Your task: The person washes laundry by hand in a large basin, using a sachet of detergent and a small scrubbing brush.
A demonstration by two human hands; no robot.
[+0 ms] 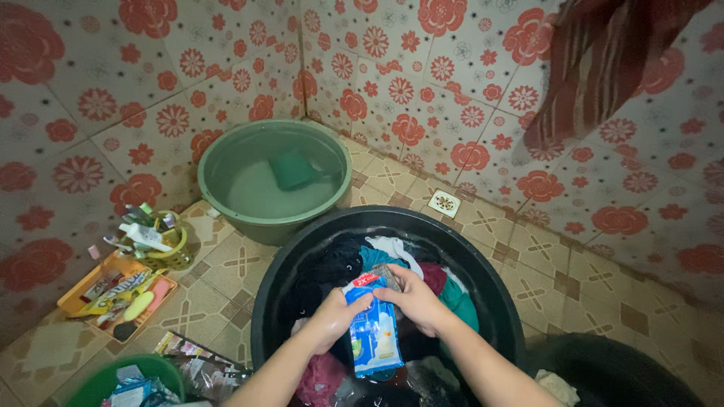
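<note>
Orange tray: on the floor at the far left against the wall, full of small toiletries.
Yellow holder: just behind the tray, stuffed with tubes and brushes.
Green bucket: at the bottom left edge of the view, packets inside.
Green basin: in the corner of the tiled floor, holding water with a green scoop sunk in it.
Black tub: in the middle of the floor, packed with dark, teal, white and maroon clothes.
Left hand: closed around the left side of a blue and white sachet, over the tub.
Right hand: fingers pinched tight on the sachet's top corner.
Risk: a sudden tear could probably scatter the contents past the tub's rim; wet fingers could slip.
Floor drain: by the back wall, right of the basin.
Striped cloth: hanging at the top right.
</note>
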